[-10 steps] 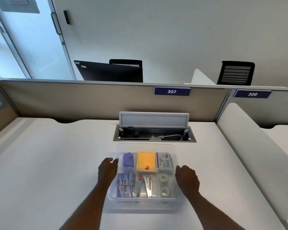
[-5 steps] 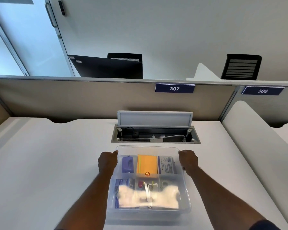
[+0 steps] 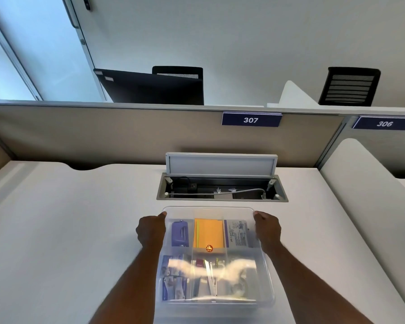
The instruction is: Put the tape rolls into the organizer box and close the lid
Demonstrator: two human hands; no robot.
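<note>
The clear box sits on the counter, lid on, tape rolls dimly visible front right; left hand and right hand clasp its far corners, and the light, stiff, slick plastic probably wants firm rim pressure.

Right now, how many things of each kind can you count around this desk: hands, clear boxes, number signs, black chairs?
hands: 2, the left and the right, at the far corners of the box
clear organizer box: 1
blue number signs: 2, 307 and 306
black chairs behind the partition: 2, one and another
Total: 7
</note>
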